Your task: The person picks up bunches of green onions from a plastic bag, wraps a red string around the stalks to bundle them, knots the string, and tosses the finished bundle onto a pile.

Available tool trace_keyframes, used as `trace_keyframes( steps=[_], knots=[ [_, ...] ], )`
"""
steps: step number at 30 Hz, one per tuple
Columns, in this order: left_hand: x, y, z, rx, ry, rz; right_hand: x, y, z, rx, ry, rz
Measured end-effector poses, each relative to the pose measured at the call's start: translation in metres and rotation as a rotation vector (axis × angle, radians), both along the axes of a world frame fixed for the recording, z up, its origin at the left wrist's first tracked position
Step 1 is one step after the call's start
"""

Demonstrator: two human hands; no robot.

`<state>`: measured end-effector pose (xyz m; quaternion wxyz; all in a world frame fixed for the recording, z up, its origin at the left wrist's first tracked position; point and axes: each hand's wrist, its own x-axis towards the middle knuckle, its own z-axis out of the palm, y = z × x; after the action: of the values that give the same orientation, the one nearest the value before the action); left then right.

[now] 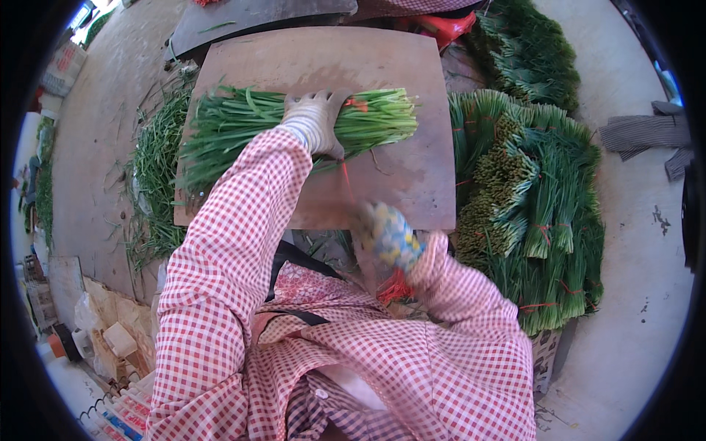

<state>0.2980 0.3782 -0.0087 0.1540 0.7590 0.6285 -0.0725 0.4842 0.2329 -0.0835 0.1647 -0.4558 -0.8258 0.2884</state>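
Observation:
A thick bunch of garlic chives [243, 121] lies across a brown board [257, 59], leaves to the left and pale cut stems to the right. My left hand [312, 121], in a grey-white glove, presses down over the bunch with its fingers wrapped round it. Just right of that hand, an orange-red band [358, 105] shows on the stems. A thin red string [346, 180] runs from under the bunch toward my right hand [391, 237]. That hand, in a blue-and-yellow patterned glove, is blurred at the board's near edge and appears closed on the string.
Tied chive bundles [544, 213] are stacked right of the board, with more greens [526, 51] behind. Loose leaves [158, 162] lie in a heap to the left. A tuft of red strings [397, 287] hangs below my right hand. Cardboard and boxes [118, 338] sit at lower left.

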Motion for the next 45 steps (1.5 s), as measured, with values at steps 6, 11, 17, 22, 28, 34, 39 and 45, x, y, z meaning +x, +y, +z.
trace_keyframes(
  steps=[6, 11, 17, 22, 28, 34, 39, 45],
  knots=[
    [-0.001, -0.001, 0.002, -0.049, 0.041, 0.001, 0.008, -0.014, 0.011, 0.116, 0.31, 0.073],
    [-0.003, -0.004, 0.0, -0.036, -0.002, 0.008, -0.013, 0.069, 0.059, -0.351, 0.931, -0.059],
    [-0.005, -0.009, 0.0, 0.014, -0.081, 0.026, -0.035, 0.172, 0.088, -0.523, 0.632, -0.497],
    [-0.008, -0.012, 0.001, 0.029, -0.136, 0.033, -0.031, 0.197, 0.103, -0.844, 0.332, -0.426],
    [-0.012, -0.012, -0.007, 0.081, -0.17, 0.025, -0.038, 0.221, 0.093, -0.766, 0.126, -0.441],
    [-0.013, -0.012, -0.01, 0.102, -0.195, 0.025, -0.057, 0.23, 0.114, -0.832, -0.059, -0.384],
    [-0.011, -0.01, -0.014, 0.083, -0.186, 0.022, -0.043, 0.244, 0.1, -0.804, 0.044, -0.173],
    [-0.01, -0.01, -0.011, 0.084, -0.165, 0.029, -0.057, 0.22, 0.106, -0.843, 0.209, -0.402]
  ],
)
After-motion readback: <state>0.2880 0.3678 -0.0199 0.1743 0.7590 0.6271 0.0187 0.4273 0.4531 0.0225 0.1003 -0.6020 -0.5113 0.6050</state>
